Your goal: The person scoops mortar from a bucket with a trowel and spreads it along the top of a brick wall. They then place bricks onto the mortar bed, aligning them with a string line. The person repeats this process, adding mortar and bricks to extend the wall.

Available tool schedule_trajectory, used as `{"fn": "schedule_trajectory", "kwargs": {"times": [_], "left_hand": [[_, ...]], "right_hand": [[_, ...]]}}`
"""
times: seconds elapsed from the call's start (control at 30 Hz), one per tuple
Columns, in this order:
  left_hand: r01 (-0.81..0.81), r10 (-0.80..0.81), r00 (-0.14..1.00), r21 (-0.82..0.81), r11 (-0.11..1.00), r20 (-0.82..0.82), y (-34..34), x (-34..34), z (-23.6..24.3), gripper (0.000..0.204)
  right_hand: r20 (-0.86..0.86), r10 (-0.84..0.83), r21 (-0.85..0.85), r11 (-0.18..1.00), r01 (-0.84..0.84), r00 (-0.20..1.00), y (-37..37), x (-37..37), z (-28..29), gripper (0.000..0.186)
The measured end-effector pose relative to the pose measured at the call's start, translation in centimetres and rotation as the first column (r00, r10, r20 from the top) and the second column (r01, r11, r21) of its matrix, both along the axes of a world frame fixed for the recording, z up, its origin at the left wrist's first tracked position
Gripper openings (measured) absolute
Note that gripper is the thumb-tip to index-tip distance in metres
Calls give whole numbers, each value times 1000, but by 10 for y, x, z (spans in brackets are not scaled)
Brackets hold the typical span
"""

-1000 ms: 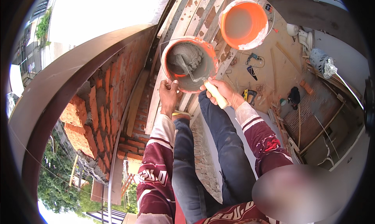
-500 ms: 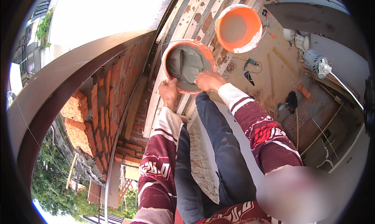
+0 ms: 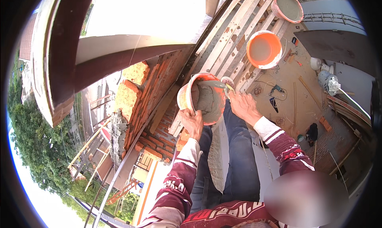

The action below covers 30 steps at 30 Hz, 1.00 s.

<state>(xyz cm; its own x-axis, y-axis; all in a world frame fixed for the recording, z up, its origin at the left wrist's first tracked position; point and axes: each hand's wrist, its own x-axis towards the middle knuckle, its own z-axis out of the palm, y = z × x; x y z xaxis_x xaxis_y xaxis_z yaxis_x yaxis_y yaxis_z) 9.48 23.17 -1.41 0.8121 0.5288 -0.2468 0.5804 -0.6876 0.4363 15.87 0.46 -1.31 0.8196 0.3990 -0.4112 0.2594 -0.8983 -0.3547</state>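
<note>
Your left grip (image 3: 191, 123) clasps the round orange bucket (image 3: 184, 98) of grey mortar (image 3: 206, 99). Your right grip (image 3: 244, 106) holds a grey-bladed trowel (image 3: 212, 84).

Clear: the strip over the wooden planks (image 3: 229, 34), between my mortar bucket (image 3: 184, 98) and the orange bucket of murky liquid (image 3: 274, 53) beyond it; also open air right of my right hand (image 3: 243, 106). Obstructed: leftward by the brick wall (image 3: 154, 92), nearer me by my legs (image 3: 242, 156). The trowel blade (image 3: 212, 84) crosses the mouth's far part (lower down, room above the mortar (image 3: 205, 97)). My left hand (image 3: 192, 123) blocks the near-left rim.
</note>
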Motion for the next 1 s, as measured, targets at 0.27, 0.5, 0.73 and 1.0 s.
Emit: {"fn": "schedule_trajectory", "kwargs": {"times": [0.27, 0.5, 0.73, 1.0], "left_hand": [[-215, 344, 922, -502, 838, 178, 84, -29, 98, 25], [-323, 456, 880, -538, 778, 131, 156, -66, 160, 39], [-276, 486, 847, -604, 748, 214, 152, -88, 156, 23], [-288, 640, 748, -783, 551, 176, 154, -84, 155, 13]], "right_hand": [[-568, 218, 295, 954, -51, 794, 121, -44, 76, 28], [-212, 356, 370, 891, -262, 910, 153, -83, 150, 39], [-43, 439, 78, 897, -435, 897, 143, -27, 203, 42], [-241, 635, 13, 758, -652, 734, 176, -31, 205, 29]]}}
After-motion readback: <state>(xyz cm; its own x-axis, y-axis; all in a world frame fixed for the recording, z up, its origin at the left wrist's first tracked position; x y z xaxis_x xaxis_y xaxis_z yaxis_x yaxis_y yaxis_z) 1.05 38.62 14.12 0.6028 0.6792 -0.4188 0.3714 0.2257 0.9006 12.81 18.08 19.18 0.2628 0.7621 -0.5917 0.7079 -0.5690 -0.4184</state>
